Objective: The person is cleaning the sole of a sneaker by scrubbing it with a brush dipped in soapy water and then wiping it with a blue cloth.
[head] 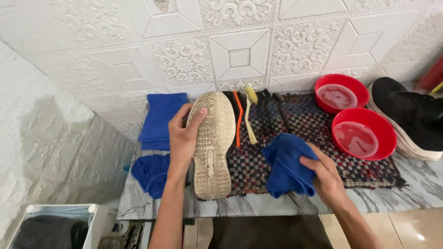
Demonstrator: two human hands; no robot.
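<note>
Bright, even light, soft shadows, sharp focus, slight bending at the edges.

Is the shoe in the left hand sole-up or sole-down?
Sole-up: the shoe, gripped by the left hand, shows its pale treaded sole to the camera above the woven mat.
</note>
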